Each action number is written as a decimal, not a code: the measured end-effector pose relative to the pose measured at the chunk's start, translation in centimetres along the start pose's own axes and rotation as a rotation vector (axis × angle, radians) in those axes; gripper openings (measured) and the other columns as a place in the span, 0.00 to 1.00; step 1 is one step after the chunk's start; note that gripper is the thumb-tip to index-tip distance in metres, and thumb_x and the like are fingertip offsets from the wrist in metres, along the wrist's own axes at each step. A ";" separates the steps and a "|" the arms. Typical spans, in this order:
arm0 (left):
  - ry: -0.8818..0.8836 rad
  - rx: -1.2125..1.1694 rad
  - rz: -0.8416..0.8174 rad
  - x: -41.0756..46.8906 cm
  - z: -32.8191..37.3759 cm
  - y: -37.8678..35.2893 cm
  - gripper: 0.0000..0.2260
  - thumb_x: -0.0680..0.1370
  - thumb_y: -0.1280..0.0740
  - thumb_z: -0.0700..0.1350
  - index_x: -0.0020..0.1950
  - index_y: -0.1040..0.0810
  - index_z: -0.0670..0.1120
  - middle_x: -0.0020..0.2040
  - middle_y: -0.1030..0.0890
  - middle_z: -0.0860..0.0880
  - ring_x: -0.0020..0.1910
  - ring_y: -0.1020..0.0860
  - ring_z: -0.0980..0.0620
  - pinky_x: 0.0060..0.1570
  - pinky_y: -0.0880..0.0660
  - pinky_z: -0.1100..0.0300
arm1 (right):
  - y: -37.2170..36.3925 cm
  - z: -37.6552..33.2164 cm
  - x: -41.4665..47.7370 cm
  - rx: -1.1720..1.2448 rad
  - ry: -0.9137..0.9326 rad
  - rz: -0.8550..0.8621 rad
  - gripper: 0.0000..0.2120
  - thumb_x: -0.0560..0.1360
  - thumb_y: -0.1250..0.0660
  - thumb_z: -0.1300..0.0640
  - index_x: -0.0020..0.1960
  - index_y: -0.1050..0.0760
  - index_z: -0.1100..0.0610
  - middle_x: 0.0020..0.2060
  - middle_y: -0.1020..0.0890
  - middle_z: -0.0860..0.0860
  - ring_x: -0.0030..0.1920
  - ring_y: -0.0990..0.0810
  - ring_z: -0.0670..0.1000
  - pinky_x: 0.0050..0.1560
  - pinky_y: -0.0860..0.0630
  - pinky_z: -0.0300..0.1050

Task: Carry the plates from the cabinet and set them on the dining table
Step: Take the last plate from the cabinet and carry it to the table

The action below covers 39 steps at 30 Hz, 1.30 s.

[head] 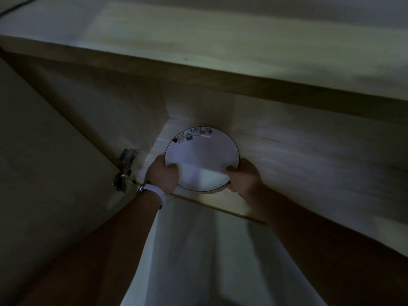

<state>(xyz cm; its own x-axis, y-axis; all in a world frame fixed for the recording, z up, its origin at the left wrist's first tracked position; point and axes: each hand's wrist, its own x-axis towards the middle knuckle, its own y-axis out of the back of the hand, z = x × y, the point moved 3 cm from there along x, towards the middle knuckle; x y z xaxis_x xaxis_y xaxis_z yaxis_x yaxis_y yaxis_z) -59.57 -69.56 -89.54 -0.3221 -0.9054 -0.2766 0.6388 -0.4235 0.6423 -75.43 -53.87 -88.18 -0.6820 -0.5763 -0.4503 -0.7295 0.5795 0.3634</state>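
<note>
A white plate [199, 155] with a dark rim and small coloured pictures along its far edge sits on the pale wooden cabinet shelf [298, 151]. My left hand [162, 174] grips its left edge with the thumb on top. My right hand [244, 175] grips its right edge the same way. A second rim shows just under the plate's near edge, so it may rest on another plate. The scene is dim.
The open cabinet door [44, 162] stands at the left, with a metal hinge [124, 170] close to my left wrist. The cabinet's top panel [220, 51] overhangs the shelf. A white watch band is on my left wrist. Below the shelf's front edge is a pale surface.
</note>
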 end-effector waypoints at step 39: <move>0.222 -0.683 -0.250 -28.0 7.6 9.8 0.18 0.77 0.41 0.28 0.60 0.27 0.47 0.50 0.20 0.52 0.47 0.21 0.54 0.50 0.23 0.60 | 11.1 -3.1 -28.3 0.232 -0.286 -0.002 0.11 0.75 0.39 0.62 0.53 0.25 0.50 0.38 0.22 0.51 0.36 0.26 0.50 0.29 0.31 0.40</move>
<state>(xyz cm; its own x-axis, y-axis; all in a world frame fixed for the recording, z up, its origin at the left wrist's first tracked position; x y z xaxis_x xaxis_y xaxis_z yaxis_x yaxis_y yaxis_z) -49.61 -48.13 -70.09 -0.4124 -0.7344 -0.5392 0.8790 -0.4762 -0.0237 -64.37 -32.93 -68.84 -0.6144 -0.4124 -0.6726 -0.6777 0.7123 0.1823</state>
